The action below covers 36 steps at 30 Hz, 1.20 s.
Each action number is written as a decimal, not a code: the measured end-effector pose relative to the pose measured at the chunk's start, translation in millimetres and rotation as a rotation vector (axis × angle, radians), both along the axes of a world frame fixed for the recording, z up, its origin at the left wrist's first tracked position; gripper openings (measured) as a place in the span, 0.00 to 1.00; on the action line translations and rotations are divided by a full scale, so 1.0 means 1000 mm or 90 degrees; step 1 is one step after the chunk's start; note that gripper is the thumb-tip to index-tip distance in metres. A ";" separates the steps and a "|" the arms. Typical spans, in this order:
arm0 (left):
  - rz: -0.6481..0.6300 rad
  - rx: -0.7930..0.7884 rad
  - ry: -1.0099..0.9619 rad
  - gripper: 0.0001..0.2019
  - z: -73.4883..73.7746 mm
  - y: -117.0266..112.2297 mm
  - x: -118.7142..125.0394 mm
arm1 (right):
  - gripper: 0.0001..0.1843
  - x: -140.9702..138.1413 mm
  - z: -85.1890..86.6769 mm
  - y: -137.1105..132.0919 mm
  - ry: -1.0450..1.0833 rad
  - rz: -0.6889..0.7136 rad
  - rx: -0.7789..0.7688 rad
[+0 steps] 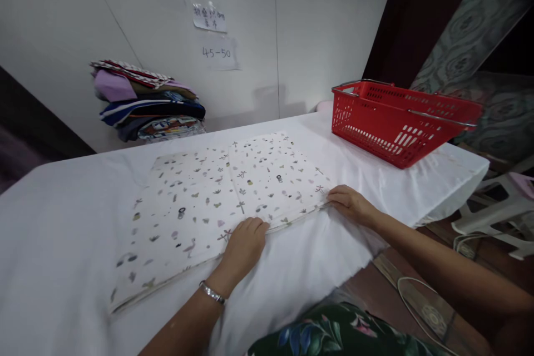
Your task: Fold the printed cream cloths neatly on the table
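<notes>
A white cloth (200, 200) printed with small palm trees, flamingos and rainbows lies folded in layers on the table, with a crease across its middle. My left hand (247, 242), a silver bracelet at its wrist, grips the near edge around the middle, fingers on top. At the near right corner, my right hand (350, 204) pinches the edge, its thumb mostly hidden. The cloth lies almost flat, its layered edge facing me.
A red plastic basket (375, 128) with metal handles stands at the table's back right. Several folded fabrics (152, 103) are piled at the back left. Paper notes (217, 53) hang on the wall. A white stool (494, 211) is right of the white-covered table (62, 222).
</notes>
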<state>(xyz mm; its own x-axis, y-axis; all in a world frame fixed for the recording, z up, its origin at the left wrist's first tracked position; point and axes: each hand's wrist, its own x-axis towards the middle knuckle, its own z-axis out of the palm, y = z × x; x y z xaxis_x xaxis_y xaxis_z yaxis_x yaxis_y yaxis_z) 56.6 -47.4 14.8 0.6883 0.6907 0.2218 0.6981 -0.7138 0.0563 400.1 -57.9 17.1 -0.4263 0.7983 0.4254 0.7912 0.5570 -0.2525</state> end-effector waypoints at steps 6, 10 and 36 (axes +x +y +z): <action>0.000 -0.007 0.004 0.12 0.001 0.000 0.000 | 0.12 -0.010 0.002 0.011 -0.050 0.049 -0.035; 0.005 -0.012 0.002 0.12 0.001 0.000 0.000 | 0.14 -0.012 -0.001 0.016 -0.071 0.042 -0.048; -0.009 -0.027 -0.049 0.13 -0.007 0.002 -0.003 | 0.08 -0.041 -0.021 0.000 -0.036 0.023 0.072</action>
<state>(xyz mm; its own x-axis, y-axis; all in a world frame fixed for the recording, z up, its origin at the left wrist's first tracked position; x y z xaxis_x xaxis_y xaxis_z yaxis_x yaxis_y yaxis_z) 53.8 -45.4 7.7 0.6804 0.6905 0.2457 0.6800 -0.7198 0.1397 359.1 -58.3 -3.9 -0.4800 0.7305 0.4857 0.7813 0.6078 -0.1419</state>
